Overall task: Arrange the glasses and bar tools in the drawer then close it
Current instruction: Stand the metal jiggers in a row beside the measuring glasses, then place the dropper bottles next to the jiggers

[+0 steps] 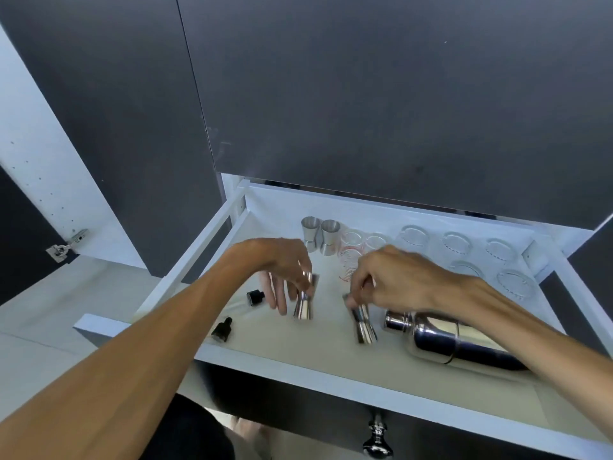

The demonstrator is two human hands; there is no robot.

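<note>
The white drawer (331, 376) stands pulled out below dark cabinet doors. My left hand (282, 263) grips a steel jigger (304, 302) by its upper part, near the drawer's middle. My right hand (398, 277) holds a second steel jigger (363, 323), which is tilted and blurred. Two more jiggers (320, 235) stand upright at the back. Behind my right hand are clear measuring glasses (353, 254) with red marks. Several clear tumblers (457, 244) stand at the back right. A steel cocktail shaker (447, 340) lies on its side under my right forearm.
Two small black-capped bottles (255, 297) (222, 330) lie at the drawer's front left. The drawer front carries a chrome knob (378, 439). An open cabinet door with a hinge (66, 247) is at the left. Dark cabinet fronts (365, 94) overhang the drawer's back.
</note>
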